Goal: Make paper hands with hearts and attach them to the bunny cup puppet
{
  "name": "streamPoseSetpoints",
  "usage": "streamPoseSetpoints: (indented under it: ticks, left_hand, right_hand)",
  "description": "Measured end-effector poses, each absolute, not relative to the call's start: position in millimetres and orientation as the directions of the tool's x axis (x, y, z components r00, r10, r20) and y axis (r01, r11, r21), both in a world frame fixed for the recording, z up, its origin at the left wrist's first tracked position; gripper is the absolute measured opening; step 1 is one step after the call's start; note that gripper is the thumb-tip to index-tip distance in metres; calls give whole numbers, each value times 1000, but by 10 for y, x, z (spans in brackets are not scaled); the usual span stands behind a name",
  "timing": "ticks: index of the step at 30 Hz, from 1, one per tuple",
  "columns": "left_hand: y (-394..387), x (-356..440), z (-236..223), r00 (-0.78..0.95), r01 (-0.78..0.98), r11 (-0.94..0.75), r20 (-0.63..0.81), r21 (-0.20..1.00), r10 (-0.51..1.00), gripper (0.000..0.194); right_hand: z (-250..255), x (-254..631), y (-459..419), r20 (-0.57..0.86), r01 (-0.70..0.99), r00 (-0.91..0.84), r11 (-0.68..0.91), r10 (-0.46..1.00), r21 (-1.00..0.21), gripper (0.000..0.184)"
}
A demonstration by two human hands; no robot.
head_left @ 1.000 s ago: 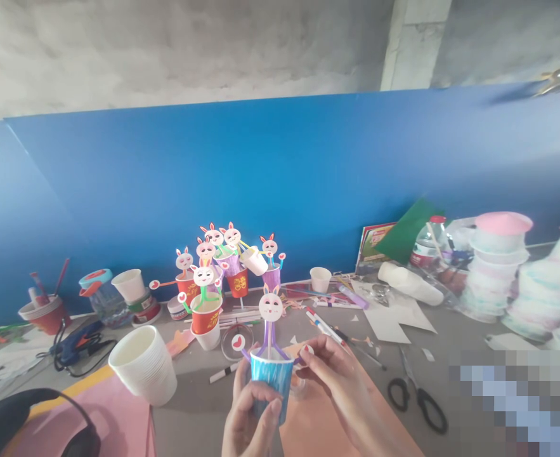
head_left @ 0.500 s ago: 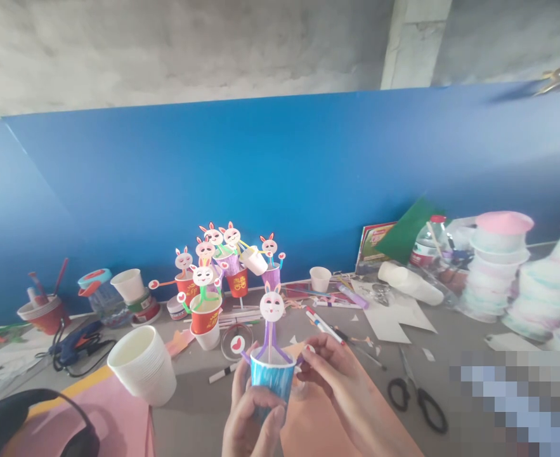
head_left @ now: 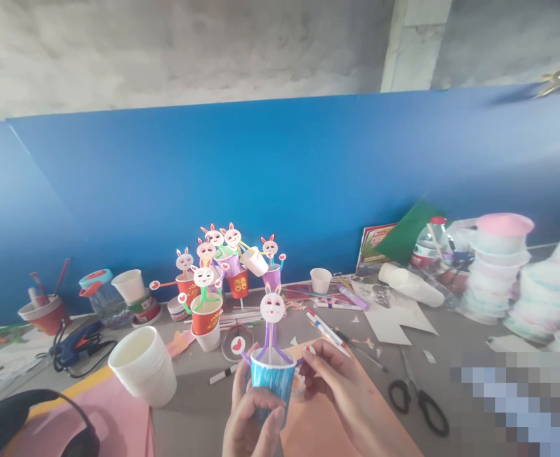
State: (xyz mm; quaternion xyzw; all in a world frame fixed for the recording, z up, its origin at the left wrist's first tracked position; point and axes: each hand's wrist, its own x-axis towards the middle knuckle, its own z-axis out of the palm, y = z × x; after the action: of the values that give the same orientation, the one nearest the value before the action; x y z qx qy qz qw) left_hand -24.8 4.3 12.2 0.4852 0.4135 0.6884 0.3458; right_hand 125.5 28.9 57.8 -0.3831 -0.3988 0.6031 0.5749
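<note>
My left hand (head_left: 253,412) is wrapped round a blue-coloured paper cup (head_left: 274,379), which stands upright in its grip. Out of the cup rises a white paper bunny head (head_left: 272,307) on a stick, with purple strips below it for body and arms. A white disc with a red heart (head_left: 238,344) ends the arm on the left. On the other side, my right hand (head_left: 330,368) pinches a small heart disc (head_left: 309,350) at the tip of the right arm; the fingers partly cover it. Behind the hands stand several finished-looking bunny cups (head_left: 207,314).
Left lie a stack of white cups (head_left: 143,367), pink paper (head_left: 94,412), headphones (head_left: 82,438) and a blue glue gun (head_left: 82,343). Right are scissors (head_left: 420,397), markers (head_left: 326,330) and stacked painted cups (head_left: 493,273). Orange paper (head_left: 337,425) lies under my hands; a blue partition (head_left: 280,171) rises behind.
My right hand's fingers have shifted slightly at the arm's end, and a small whitish round item beneath them shows more. The cup stays in my left hand.
</note>
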Motion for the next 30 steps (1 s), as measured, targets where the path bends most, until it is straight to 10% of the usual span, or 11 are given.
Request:
streamPoseSetpoints:
  ticks: [23, 30]
  left_hand:
    - [50, -220, 81, -307, -114, -463, 412, 879, 858, 36]
    - [49, -238, 59, -298, -105, -459, 413, 882, 861, 33]
  right_hand:
    - [421, 1264, 328, 145, -210, -10, 140, 989, -968, 34]
    - [730, 1177, 153, -22, -381, -9, -23, 1000, -924, 33]
